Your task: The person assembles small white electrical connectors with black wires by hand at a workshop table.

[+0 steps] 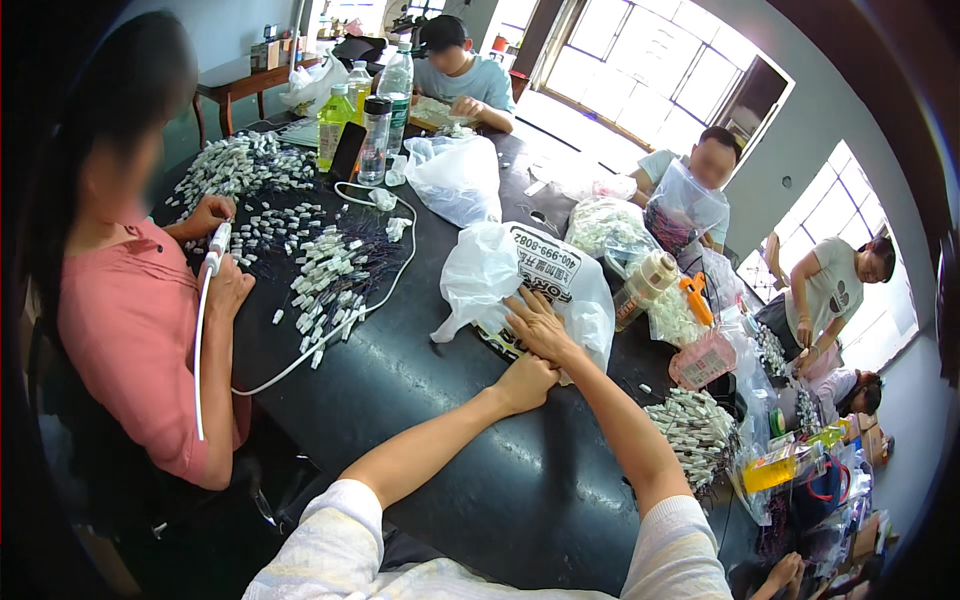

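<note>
Covering part of black print on crinkled white plastic bag (548, 262) w/ bare R hand (541, 328), so hiding some lettering; can't make out contents thru plastic. Also tucking fingertips of bare L hand (527, 384) out of sight near bag's close edge, so can't tell if pinching plastic or just resting. Cutting off pale striped cloth sleeves (315, 540) at lower edge of view. Laying R hand palm-down on bag, fingers spreading fwd & slightly L, w/ forearm slanting in from lower R. Curling L hand just below R wrist, w/ forearm angling up from lower L. Having bag resting on glossy black tabletop (420, 370), straight ahead of body, btwn heap of small white plastic connectors (690, 430) on R & wider spread of similar white pieces w/ dark wires (330, 270) on L. Seeing, just R of bag, tilted clear plastic bottle w/ beige cap (638, 294) + bright orange tool (697, 300), partly buried in translucent bags. Blurring into jumble toward dark fisheye rim at far R, w/ individual items hard to sort out.
</note>
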### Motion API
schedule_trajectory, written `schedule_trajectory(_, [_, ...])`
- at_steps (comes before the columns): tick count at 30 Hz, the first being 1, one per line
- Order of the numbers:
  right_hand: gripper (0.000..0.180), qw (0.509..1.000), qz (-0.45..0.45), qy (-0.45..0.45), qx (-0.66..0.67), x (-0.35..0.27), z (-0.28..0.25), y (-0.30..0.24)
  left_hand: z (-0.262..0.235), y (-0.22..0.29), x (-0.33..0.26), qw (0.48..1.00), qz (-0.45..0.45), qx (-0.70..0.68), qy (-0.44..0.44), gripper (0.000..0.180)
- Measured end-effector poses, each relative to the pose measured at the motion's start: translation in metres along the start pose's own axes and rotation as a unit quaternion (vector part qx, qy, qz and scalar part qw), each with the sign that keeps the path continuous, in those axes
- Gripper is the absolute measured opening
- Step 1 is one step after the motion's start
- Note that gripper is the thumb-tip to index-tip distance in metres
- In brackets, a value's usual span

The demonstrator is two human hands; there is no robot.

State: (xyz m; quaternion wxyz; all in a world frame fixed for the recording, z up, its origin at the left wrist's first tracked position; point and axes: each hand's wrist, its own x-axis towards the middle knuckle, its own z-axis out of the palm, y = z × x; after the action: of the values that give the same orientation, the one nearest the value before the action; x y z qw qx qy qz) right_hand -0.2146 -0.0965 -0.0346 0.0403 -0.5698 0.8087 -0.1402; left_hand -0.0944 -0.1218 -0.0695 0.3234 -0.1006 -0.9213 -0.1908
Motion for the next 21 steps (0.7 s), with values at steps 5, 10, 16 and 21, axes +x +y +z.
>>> schedule_trajectory(5, [0.046, 0.995, 0.030, 0.042, -0.091, -0.004, 0.005, 0.000, -0.062, 0.014, 0.023, 0.958, 0.144, -0.093, 0.230, 0.004])
schedule_trajectory(10, [0.045, 0.990, 0.056, 0.085, -0.098, -0.001, 0.000, -0.001, -0.139, -0.109, 0.107, 0.921, -0.096, 0.182, 0.332, 0.048])
schedule_trajectory(16, [0.045, 0.989, 0.062, 0.093, -0.097, 0.017, 0.007, -0.003, -0.161, -0.221, 0.121, 0.900, -0.312, 0.293, 0.087, 0.075])
schedule_trajectory(21, [0.046, 0.988, 0.065, 0.093, -0.106, 0.023, 0.007, -0.002, -0.104, -0.220, 0.123, 0.966, -0.191, 0.163, 0.064, 0.018])
